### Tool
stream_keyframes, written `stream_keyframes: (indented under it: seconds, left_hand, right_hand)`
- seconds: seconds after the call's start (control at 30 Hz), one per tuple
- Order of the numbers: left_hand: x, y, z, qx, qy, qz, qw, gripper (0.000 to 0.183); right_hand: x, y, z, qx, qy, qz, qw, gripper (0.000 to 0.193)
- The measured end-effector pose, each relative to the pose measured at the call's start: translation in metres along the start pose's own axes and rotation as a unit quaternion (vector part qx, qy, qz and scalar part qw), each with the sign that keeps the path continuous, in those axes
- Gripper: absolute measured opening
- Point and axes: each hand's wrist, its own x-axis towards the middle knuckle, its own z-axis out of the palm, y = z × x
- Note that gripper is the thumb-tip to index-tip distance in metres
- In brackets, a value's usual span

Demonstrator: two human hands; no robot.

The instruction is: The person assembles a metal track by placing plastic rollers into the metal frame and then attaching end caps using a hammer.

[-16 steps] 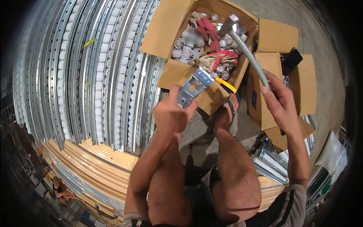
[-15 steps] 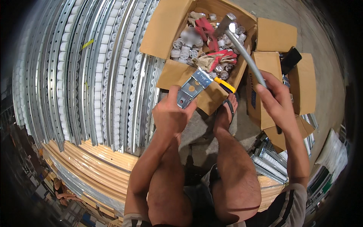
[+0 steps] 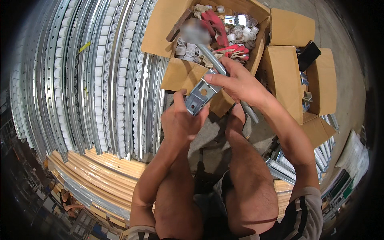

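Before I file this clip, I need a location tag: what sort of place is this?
Probably a warehouse or workshop: rows of steel roller tracks, an open cardboard box of white rollers, and concrete floor.

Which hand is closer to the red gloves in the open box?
Right. The right hand, gripping the hammer, appears just below the red gloves; the left hand, holding the metal bracket, is farther down and left.

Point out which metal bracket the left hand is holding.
The bracket gripped in the left hand. Unlike it, the bracket-like metal piece lies loose and unheld among white rollers, in the box with the red gloves.
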Motion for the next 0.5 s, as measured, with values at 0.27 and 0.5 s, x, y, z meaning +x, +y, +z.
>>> stream_keyframes:
  seconds: [0.27, 0.5]
  left_hand:
    - [-0.003, -0.012, 0.000, -0.063, -0.049, 0.027, 0.996, 0.048]
    - [0.004, -0.040, 0.026, 0.009, -0.011, 0.100, 0.995, 0.057]
  right_hand:
    - [0.001, -0.005, -0.005, -0.053, 0.005, -0.023, 0.998, 0.049]
    - [0.033, 0.033, -0.030, -0.197, 0.168, -0.130, 0.957, 0.053]
